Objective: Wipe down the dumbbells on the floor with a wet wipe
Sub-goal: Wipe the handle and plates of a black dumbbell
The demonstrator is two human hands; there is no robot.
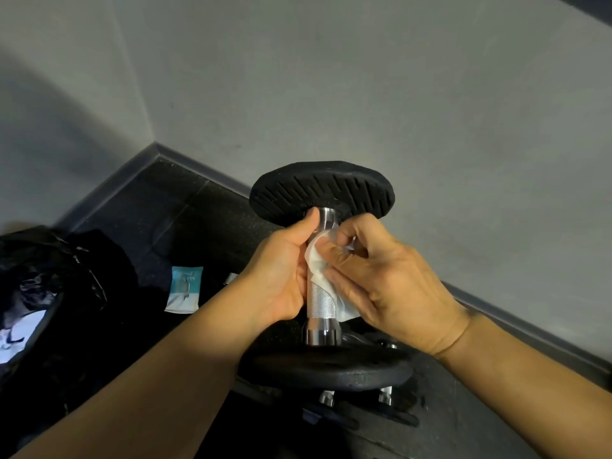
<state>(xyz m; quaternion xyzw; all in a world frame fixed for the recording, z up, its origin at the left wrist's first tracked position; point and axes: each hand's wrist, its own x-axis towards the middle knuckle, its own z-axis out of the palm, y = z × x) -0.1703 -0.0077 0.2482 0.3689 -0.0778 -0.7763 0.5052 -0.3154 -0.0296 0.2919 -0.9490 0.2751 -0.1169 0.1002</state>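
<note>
At the far left a crumpled black bag (39, 276) lies on the dark floor (185, 207), and just right of it a pale blue and white packet (184, 289) lies flat. In the middle a dumbbell (323, 304) stands upright on end. Its upper plate (321, 190) is up against the grey wall (397, 94) in view, and its lower plate (324, 366) is down near the floor. The left hand (281, 273) grips the chrome handle from the left, its thumb running up to the upper plate. A white wet wipe (316, 260) is wrapped on the handle's upper half. The right hand (390, 286) holds it there from the right, fingers curled and pinching the wipe against the metal. Below the lower plate, short chrome bars (385, 394) of other weights poke out.
</note>
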